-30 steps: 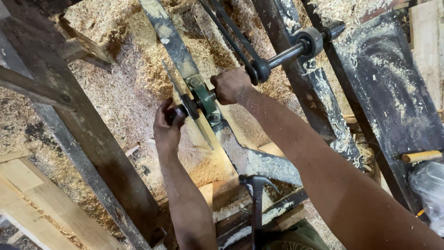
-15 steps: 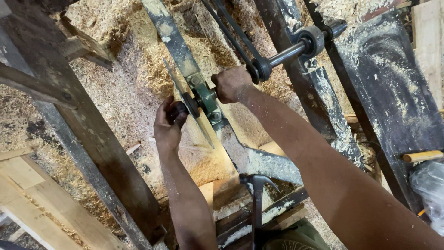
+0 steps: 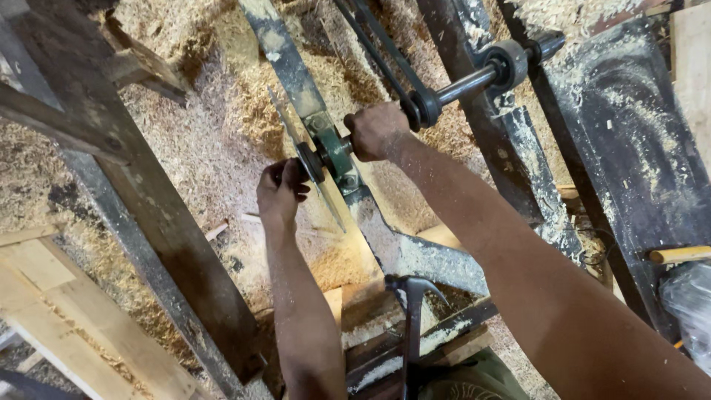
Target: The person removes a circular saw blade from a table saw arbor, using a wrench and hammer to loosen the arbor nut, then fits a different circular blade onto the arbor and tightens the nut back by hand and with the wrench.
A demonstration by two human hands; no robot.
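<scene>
the left hand [image 3: 280, 191] has its fingers curled narrowly around a dark round flange [image 3: 309, 161] at the end of a steel shaft [image 3: 474, 80], touching it. the right hand [image 3: 375, 130] is closed in a fist on the same shaft, at about 2 o'clock from the left hand and just past a green bearing block [image 3: 337, 152]. a thin saw blade [image 3: 307, 169] sits edge-on between the flange and the block. a dark belt [image 3: 385, 59] runs to a pulley at 1 o'clock. sawdust [image 3: 200, 141] covers the ground beneath.
</scene>
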